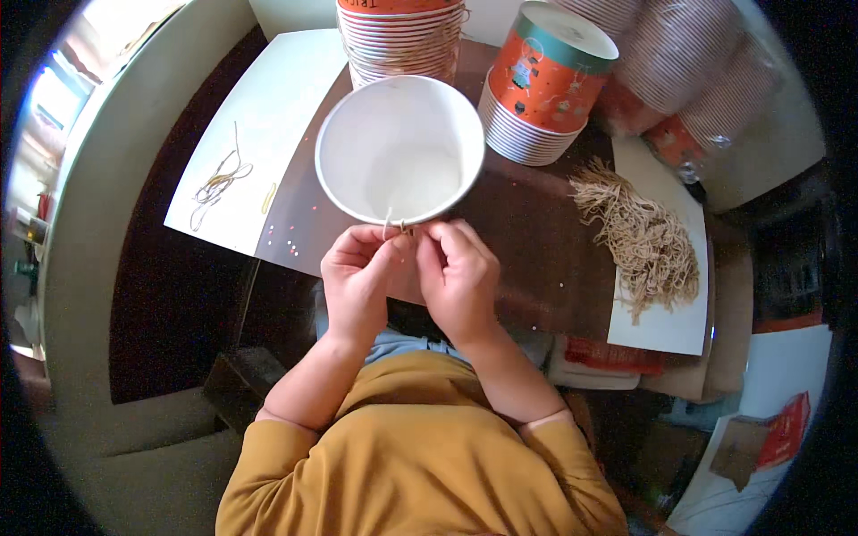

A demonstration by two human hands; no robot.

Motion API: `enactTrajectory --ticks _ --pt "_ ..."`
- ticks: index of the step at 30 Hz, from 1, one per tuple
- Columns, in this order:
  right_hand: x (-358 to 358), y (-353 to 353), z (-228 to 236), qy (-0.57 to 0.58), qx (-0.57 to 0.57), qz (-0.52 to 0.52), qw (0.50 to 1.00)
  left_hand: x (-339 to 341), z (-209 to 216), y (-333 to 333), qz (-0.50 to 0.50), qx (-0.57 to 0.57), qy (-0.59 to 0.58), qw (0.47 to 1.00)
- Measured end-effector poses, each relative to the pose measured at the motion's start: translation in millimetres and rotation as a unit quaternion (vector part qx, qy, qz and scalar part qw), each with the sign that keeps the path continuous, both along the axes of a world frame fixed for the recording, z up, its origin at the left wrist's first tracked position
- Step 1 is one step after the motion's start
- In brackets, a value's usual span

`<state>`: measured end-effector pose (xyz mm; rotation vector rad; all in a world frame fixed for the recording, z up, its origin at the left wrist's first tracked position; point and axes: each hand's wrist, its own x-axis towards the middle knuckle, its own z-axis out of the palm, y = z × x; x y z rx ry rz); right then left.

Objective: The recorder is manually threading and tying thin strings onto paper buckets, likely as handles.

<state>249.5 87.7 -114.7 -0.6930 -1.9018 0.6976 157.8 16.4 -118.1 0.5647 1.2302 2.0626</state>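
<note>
A large white paper bucket (pixel 402 143) stands on the brown table with its open mouth facing up toward me. At its near rim, a thin beige cord (pixel 390 217) sticks up and loops around the edge. My left hand (pixel 357 281) pinches this cord between thumb and forefinger just below the rim. Close beside it, my right hand (pixel 460 281) is closed in a pinch at the same spot, its fingertips against the rim and cord. What exactly lies between the right fingertips is partly hidden.
A heap of beige cords (pixel 639 246) lies on a white sheet at the right. Behind the bucket rise a stack of nested buckets (pixel 402 40) and an orange-and-green one (pixel 550 85) upside down on others. Wrapped stacks (pixel 679 54) fill the back right. Loose strings (pixel 219 183) lie left.
</note>
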Motion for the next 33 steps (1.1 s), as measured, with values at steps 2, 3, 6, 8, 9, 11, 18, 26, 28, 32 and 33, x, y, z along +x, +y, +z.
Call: enactTrajectory --ticks 2,3,6,8,9,11,18,26,28,32,33 --pt "-6.9 3.0 0.6 0.053 -0.178 0.090 0.978 -6.6 2.3 -1.0 -0.010 0.021 -0.066 0.998" --pt "-10.9 5.3 -2.6 0.094 -0.264 0.139 0.950 -9.5 3.0 -0.8 -0.012 0.032 -0.094 0.995" --pt "-17.3 9.9 -4.3 0.135 -0.375 0.206 0.894 -16.5 7.6 -0.4 -0.013 0.007 -0.106 0.994" --pt "-19.2 10.1 -2.7 0.125 -0.387 0.221 0.886 -21.5 8.0 -4.9 -0.002 -0.021 -0.119 0.993" --pt "-19.5 8.4 -0.1 0.131 -0.425 0.241 0.863 -25.6 6.3 -10.3 -0.033 -0.009 -0.141 0.989" --pt "-15.8 10.8 0.5 0.136 -0.496 0.272 0.814 -28.6 9.1 -16.2 -0.064 -0.032 -0.175 0.982" --pt "-11.5 9.8 -1.2 0.119 -0.469 0.269 0.832 -21.6 4.5 -10.9 0.084 -0.034 0.108 0.990" --pt "-17.3 1.1 6.0 0.055 -0.323 0.187 0.926 -23.5 10.1 -10.4 0.091 -0.069 0.194 0.974" --pt "-18.7 0.3 7.6 0.034 -0.286 0.177 0.941 -22.7 12.9 -10.8 0.085 -0.063 0.182 0.978" --pt "-21.0 -2.4 11.0 0.038 -0.309 0.204 0.928 -27.4 12.0 -13.5 0.079 -0.064 0.181 0.978" --pt "-21.7 -3.0 11.4 0.046 -0.328 0.220 0.917 -28.8 11.5 -14.5 0.080 -0.064 0.181 0.978"
